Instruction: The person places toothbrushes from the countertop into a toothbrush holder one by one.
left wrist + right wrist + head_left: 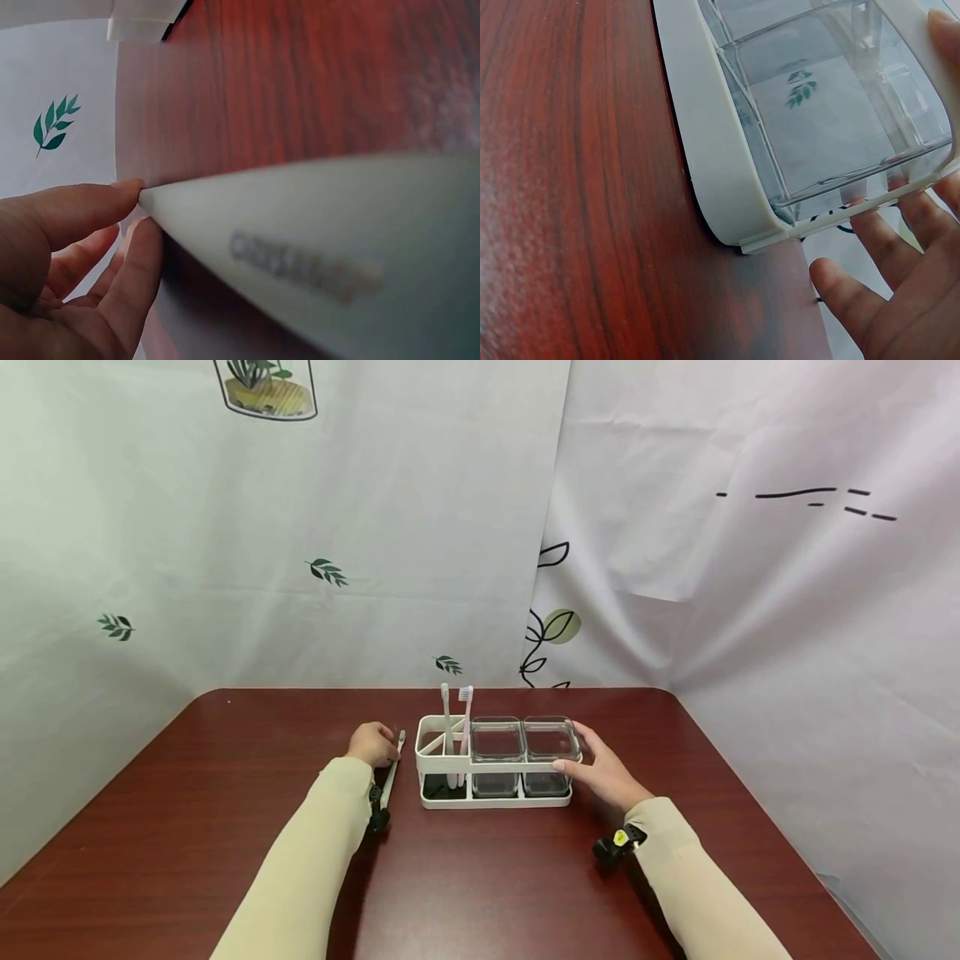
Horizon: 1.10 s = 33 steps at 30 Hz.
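Observation:
My left hand (pixel 372 745) pinches a white toothbrush (pixel 390 781) between thumb and fingertips, just left of a white toothbrush holder (pixel 497 803). In the left wrist view, the toothbrush's handle (pixel 322 217) looms large and bears blurred lettering. Around the holder's right end lies my right hand (pixel 609 775), gripping it with the thumb at the front and the fingers behind. Two clear square cups (pixel 497 742) sit side by side in the holder. Upright in its left compartments stand a white toothbrush (pixel 447 727) and a pink one (pixel 464 727).
The holder stands on a dark red wooden table (pixel 480 877). White cloth (pixel 420 510) printed with leaves hangs behind the table and at both sides. Each wrist wears a small black camera, the right one (pixel 611 852) close over the tabletop.

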Tool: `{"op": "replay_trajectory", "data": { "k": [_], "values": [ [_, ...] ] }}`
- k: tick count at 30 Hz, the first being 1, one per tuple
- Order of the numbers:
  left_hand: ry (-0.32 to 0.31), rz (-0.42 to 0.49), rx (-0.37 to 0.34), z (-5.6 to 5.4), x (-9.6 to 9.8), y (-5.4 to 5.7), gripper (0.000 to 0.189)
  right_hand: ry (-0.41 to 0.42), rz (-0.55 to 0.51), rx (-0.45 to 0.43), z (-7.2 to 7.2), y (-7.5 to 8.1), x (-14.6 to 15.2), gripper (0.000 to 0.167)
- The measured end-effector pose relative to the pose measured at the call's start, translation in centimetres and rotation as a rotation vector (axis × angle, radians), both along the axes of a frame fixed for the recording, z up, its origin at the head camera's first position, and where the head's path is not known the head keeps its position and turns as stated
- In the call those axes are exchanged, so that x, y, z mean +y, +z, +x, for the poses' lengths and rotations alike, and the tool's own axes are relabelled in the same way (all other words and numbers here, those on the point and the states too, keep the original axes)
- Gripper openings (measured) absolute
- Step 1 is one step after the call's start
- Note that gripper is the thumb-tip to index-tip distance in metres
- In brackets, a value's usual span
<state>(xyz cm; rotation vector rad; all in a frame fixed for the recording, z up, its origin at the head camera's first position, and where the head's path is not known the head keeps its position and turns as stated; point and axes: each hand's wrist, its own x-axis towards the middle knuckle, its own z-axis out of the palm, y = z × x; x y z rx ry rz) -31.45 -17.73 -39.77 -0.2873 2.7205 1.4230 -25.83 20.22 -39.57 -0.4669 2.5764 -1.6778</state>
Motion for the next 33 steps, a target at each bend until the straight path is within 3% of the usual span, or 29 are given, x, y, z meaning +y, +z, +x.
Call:
{"op": "replay_trajectory", "data": {
  "k": [6,12,19,25,33],
  "values": [
    [-0.011,-0.099,-0.021,0.14,0.28,0.5,0.018,-0.001,0.003,-0.005,0.0,0.06,-0.08,0.079],
    [-0.04,-0.13,-0.036,0.22,0.52,0.87,0.002,0.0,-0.001,-0.007,0.04,0.14,-0.08,0.08],
    [-0.026,-0.175,-0.056,0.09,0.62,0.88,0.026,-0.006,-0.002,-0.003,0.0,0.04,-0.05,0.08],
    [0.001,-0.166,-0.065,-0.1,0.79,0.72,0.03,-0.009,-0.005,0.01,0.01,-0.1,-0.09,0.08],
    [0.028,-0.097,-0.072,-0.4,0.45,0.39,0.015,-0.011,-0.001,0.018,-0.05,-0.05,-0.06,0.08]
  ]
}}
